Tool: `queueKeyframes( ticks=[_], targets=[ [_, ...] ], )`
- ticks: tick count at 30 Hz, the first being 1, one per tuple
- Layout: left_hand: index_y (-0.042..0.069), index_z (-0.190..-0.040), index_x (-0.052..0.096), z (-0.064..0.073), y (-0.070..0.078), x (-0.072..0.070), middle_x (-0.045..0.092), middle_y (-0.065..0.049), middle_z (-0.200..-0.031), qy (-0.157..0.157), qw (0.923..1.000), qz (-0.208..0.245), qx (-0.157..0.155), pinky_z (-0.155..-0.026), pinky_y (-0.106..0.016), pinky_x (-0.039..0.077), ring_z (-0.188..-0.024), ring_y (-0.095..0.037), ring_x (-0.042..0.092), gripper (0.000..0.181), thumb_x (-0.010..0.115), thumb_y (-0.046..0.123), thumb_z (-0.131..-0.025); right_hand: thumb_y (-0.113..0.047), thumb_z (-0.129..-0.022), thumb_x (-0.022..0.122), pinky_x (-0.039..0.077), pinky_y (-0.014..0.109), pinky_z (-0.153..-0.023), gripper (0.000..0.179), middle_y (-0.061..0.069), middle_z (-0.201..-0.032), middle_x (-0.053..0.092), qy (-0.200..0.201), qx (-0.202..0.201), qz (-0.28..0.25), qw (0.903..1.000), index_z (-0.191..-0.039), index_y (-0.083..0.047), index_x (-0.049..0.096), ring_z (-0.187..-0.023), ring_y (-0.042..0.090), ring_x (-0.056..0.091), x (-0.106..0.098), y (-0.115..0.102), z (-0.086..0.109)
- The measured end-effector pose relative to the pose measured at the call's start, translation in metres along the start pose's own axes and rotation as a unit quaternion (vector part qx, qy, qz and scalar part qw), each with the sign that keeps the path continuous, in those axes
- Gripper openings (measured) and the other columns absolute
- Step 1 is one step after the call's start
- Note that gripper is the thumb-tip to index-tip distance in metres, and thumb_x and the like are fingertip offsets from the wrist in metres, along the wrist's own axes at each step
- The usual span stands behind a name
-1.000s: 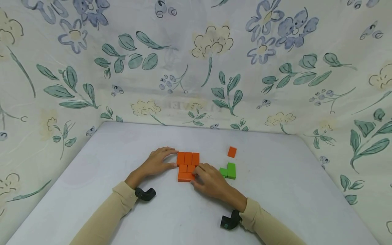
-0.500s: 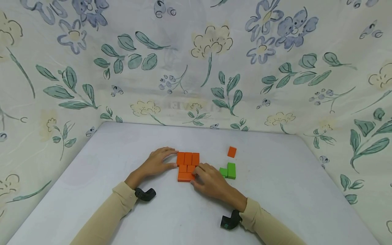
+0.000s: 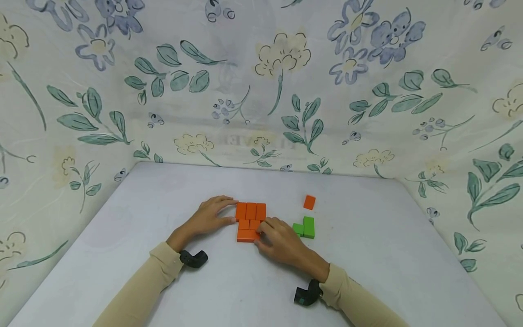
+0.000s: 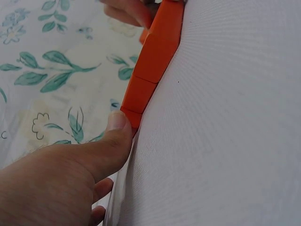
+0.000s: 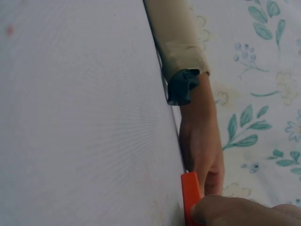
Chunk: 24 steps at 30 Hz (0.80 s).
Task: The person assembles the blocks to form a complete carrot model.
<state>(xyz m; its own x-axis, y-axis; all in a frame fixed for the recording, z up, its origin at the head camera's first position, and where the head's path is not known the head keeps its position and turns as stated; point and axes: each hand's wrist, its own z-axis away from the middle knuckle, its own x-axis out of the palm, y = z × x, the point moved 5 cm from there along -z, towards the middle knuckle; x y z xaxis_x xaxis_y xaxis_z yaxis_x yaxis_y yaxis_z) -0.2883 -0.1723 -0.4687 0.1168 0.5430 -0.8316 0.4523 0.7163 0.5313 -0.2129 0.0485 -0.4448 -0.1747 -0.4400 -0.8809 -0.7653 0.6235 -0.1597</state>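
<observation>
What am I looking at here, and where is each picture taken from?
There is no machine: these are a person's bare left hand and right hand. The wide picture comes from a camera worn on the head, the closer ones from cameras on the wrists. On the white table, orange blocks lie packed in a flat group. The left hand touches its left edge; the right hand curls over its near right corner, hiding part of it. To the right lie green blocks and, farther back, a single orange block.
</observation>
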Motion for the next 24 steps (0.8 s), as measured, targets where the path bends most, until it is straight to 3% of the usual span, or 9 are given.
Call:
queueKeyframes(
  ticks=[24],
  targets=[
    [0.02, -0.142, 0.057, -0.0001, 0.0026, -0.0011, 0.05, -0.011, -0.15, -0.001, 1.0, -0.007, -0.004, -0.108, -0.061, 0.032, -0.142, -0.037, 0.041, 0.059, 0.072, 0.044, -0.091, -0.027, -0.089, 0.076, 0.051, 0.023, -0.077, 0.024, -0.003, -0.098, 0.062, -0.01, 0.009, -0.005, 0.9999, -0.106, -0.014, 0.066, -0.086, 0.01, 0.056, -0.0015, -0.0009, -0.0002]
  ],
)
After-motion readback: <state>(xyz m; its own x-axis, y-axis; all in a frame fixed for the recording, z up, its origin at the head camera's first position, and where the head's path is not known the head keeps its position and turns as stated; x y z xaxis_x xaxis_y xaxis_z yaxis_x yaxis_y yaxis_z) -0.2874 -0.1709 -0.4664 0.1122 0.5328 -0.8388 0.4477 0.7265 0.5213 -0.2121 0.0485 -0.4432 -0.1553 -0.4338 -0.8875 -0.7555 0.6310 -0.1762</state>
